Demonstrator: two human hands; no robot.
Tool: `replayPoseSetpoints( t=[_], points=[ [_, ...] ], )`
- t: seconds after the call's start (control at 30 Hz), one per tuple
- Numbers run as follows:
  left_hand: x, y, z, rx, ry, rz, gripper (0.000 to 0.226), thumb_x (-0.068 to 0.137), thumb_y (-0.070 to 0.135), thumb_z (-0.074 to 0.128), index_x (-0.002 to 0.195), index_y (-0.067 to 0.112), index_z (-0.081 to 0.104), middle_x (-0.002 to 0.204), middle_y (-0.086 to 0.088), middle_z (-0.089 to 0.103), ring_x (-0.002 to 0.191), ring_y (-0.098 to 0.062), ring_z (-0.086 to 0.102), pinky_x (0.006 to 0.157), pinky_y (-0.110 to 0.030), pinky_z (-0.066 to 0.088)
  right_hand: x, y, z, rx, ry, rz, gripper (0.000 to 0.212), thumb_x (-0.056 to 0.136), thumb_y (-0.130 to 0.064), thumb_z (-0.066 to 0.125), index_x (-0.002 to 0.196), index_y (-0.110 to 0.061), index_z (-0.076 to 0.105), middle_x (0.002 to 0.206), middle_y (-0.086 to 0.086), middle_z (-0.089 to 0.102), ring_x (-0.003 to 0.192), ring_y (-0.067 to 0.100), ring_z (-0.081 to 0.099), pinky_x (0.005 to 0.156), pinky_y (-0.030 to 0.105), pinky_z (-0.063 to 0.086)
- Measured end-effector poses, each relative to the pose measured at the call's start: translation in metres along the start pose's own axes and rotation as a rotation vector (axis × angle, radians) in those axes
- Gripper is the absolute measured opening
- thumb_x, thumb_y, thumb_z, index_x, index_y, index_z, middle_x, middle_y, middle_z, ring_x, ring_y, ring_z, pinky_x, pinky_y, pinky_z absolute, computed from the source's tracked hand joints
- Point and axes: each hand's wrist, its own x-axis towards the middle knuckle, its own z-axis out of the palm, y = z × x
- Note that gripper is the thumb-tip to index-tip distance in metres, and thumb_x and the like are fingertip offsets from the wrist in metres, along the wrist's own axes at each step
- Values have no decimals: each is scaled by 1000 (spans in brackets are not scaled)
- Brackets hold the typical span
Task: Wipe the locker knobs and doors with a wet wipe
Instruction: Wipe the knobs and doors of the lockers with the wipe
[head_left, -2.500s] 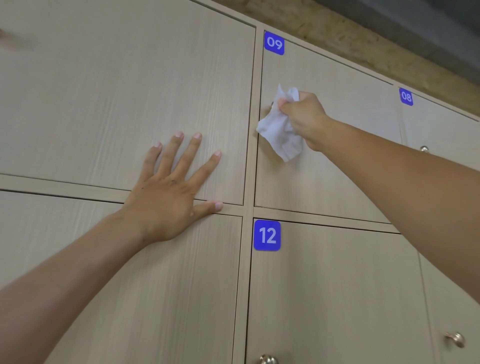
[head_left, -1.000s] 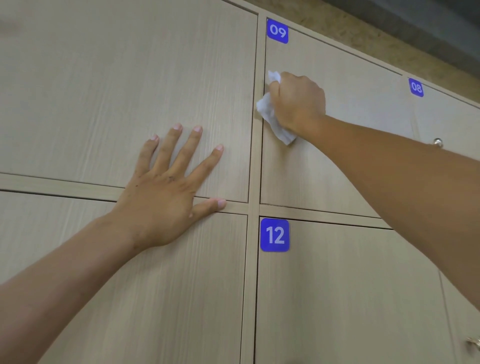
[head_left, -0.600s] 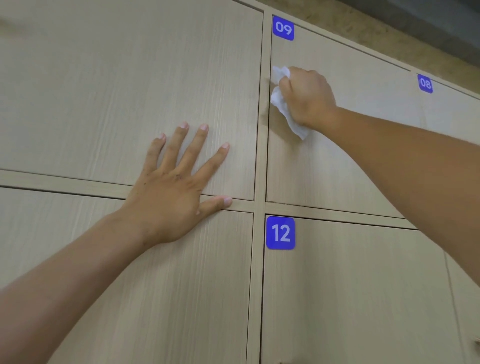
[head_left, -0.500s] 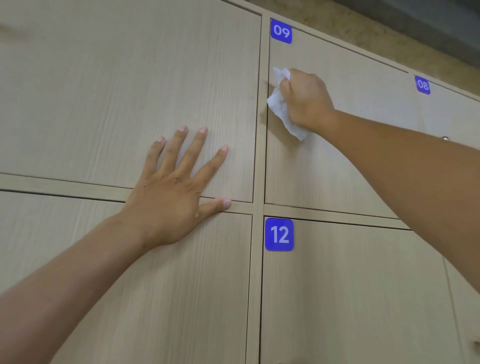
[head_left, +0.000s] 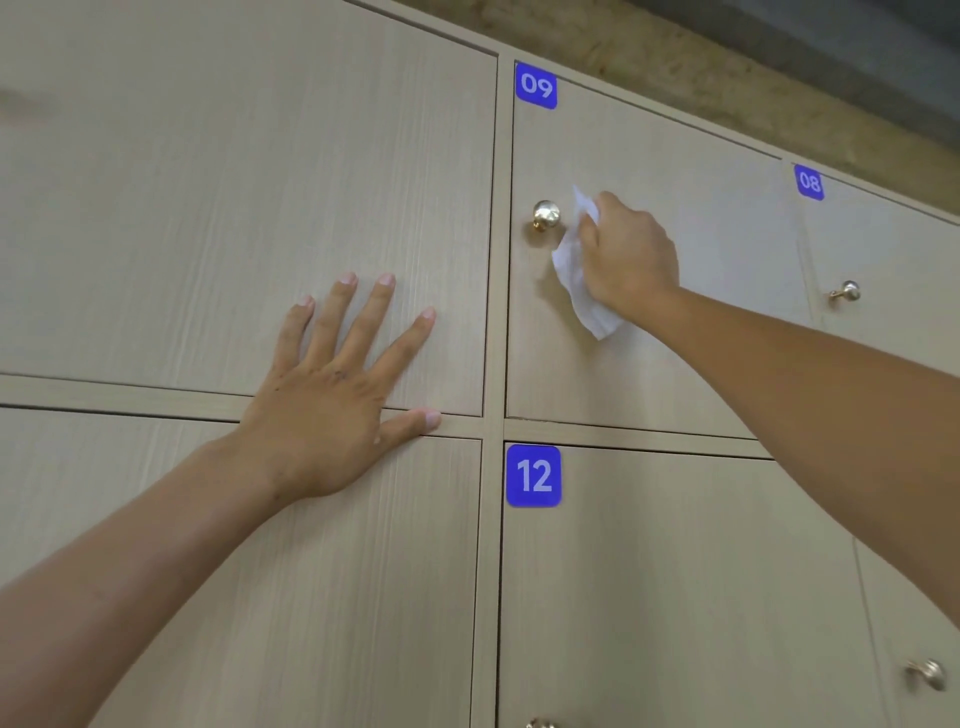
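Pale wood locker doors fill the view. My right hand (head_left: 626, 254) is shut on a crumpled white wet wipe (head_left: 582, 283) and presses it against the door of locker 09 (head_left: 691, 218), just right of that door's brass knob (head_left: 545, 214). The knob is bare and in full sight. My left hand (head_left: 337, 395) lies flat with fingers spread on the door to the left (head_left: 208, 208), its thumb along the rail below.
Locker 12 (head_left: 675, 597) sits under locker 09, with a knob tip (head_left: 540, 723) at the bottom edge. Locker 08 (head_left: 893, 249) to the right has a brass knob (head_left: 848, 292). Another knob (head_left: 932, 674) shows at the lower right. A rough beam (head_left: 727, 88) runs above.
My right hand with the wipe has come off the knob of locker 09 and slid right onto the door face, uncovering the knob. My left hand has stayed flat in place.
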Motion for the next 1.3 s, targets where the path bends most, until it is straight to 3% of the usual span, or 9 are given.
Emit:
replayPoseSetpoints(
  t=[0.1,0.2,0.47,0.6,0.77,1.0,1.3],
  points=[
    [0,5,-4,-63,-33,-34,92,80,83,1,161,42,-14,170,-3,-25,156,-30,-24,125,-52,-11,-9,4,-3,40,2,35,26,103,-31,33,87,-13,43,80,7,54,75,30,52,63,35,34],
    [-2,14,-9,-114,-68,-51,94,78,83,7,162,42,-10,169,-1,-27,155,-29,-27,125,-53,-11,-22,3,-6,82,-4,53,29,103,-29,33,85,-10,44,78,7,55,72,28,52,61,35,35],
    [-23,43,-22,-153,-120,11,92,80,78,10,163,38,8,173,-5,-10,158,-30,-13,127,-51,-3,-93,-8,-10,221,-96,75,34,101,-29,36,82,-5,50,72,9,57,70,33,55,57,37,39],
    [-44,55,-26,-196,-106,15,82,88,74,25,160,35,26,172,-7,8,158,-33,2,126,-53,7,-131,-10,-16,320,-139,106,33,99,-27,38,73,-7,43,63,9,50,64,35,53,55,41,41],
    [-83,63,-28,-215,-147,4,76,91,71,29,155,31,38,169,-8,19,157,-35,12,124,-55,17,-185,-19,-26,381,-248,143,39,99,-24,41,62,-21,28,56,-4,37,53,19,39,51,33,30],
    [-148,70,-37,-298,-181,-83,67,93,67,39,151,34,40,166,-3,23,155,-32,14,122,-52,17,-265,-33,-47,462,-384,182,42,100,-27,45,63,-19,29,54,-2,38,51,19,37,50,34,29],
    [-243,88,-44,-364,-283,-257,59,93,62,47,140,28,55,153,-1,42,143,-32,32,114,-45,23,-361,-48,-70,545,-612,283,41,101,-34,46,68,-9,38,58,5,42,54,23,41,51,36,34]
  ],
)
